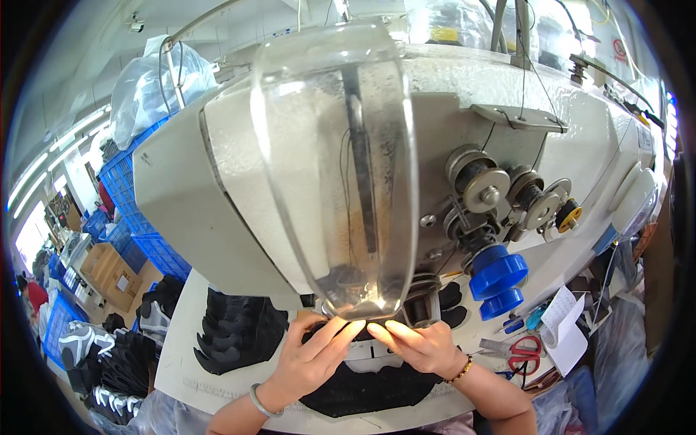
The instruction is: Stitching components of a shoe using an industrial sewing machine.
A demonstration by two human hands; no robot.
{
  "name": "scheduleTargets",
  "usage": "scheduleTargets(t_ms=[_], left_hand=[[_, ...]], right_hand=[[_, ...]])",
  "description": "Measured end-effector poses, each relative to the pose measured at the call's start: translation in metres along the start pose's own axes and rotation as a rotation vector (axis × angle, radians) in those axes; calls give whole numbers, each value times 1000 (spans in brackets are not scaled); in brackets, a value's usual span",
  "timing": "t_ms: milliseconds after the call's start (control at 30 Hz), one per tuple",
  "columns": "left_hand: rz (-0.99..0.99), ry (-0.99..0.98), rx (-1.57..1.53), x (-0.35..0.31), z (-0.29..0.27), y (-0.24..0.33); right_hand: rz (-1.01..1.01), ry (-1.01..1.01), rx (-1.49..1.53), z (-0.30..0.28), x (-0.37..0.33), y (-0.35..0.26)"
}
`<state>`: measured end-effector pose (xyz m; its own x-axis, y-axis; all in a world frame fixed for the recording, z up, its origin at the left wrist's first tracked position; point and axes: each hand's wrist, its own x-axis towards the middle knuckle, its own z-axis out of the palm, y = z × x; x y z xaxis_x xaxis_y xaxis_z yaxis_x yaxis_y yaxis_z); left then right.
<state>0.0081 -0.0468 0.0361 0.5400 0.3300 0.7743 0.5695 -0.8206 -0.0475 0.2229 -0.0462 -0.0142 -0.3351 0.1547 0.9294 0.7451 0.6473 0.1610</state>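
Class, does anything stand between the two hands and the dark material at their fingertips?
Nothing visible does: the left hand and right hand appear to touch the dark material directly. The clear shield ends just above them in this view.

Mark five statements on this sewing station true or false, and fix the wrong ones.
1. The left hand and right hand are both near the lower end of the clear shield. True.
2. The red-handled scissors lie left of the left hand. False: the scissors are to the right of the right hand.
3. The beaded bracelet is on the right wrist. True.
4. The material just in front of the person, between the forearms, is white. False: it is black.
5. Stacked black pieces lie left of the left hand. True.
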Motion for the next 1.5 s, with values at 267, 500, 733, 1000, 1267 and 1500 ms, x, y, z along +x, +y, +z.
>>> scheduleTargets(t_ms=[267,500,733,1000,1267,1500], left_hand=[[49,1,74,3,3,-1],[-87,55,12,19,0,16],[-207,85,4,26,-3,18],[-305,57,-52,28,-8,11],[-231,98,77,23,-1,11],[-222,90,35,23,0,5]], right_hand=[[-53,-65,3,-8,6,6],[60,-126,185,-12,8,8],[196,-228,204,-22,33,-2],[267,-346,163,-19,33,-6],[178,-363,-1,-18,21,-6],[24,-413,-188,-21,22,-6]])
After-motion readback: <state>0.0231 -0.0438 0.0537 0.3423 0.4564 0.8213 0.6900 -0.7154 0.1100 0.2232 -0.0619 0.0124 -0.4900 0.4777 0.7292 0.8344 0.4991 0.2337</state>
